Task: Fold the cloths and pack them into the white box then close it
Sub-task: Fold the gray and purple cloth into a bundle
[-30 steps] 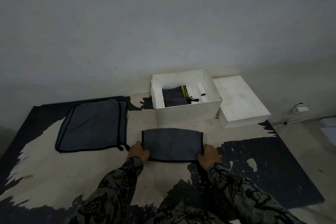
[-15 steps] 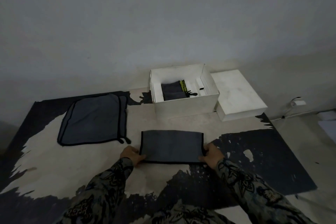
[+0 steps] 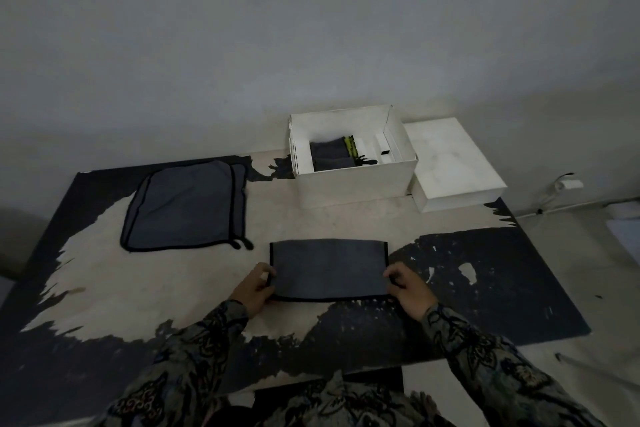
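On the worn mat (image 3: 173, 288), the white box (image 3: 353, 184) stood open behind a folded grey cloth (image 3: 328, 269), which lay flat between the left hand (image 3: 254, 289) and right hand (image 3: 410, 291), each pinching a near corner.

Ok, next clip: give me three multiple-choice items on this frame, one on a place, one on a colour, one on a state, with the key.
1. Where is the lid?
A. on the box
B. right of the white box
C. under the cloths

2. The edging of the folded cloth is:
A. white
B. black
C. red

3. The box is:
A. open
B. closed
C. overturned

Key: 1 B, it lies beside the box's right wall. 2 B, a dark border rims the grey cloth that the left hand and right hand grip. 3 A, its inside shows.
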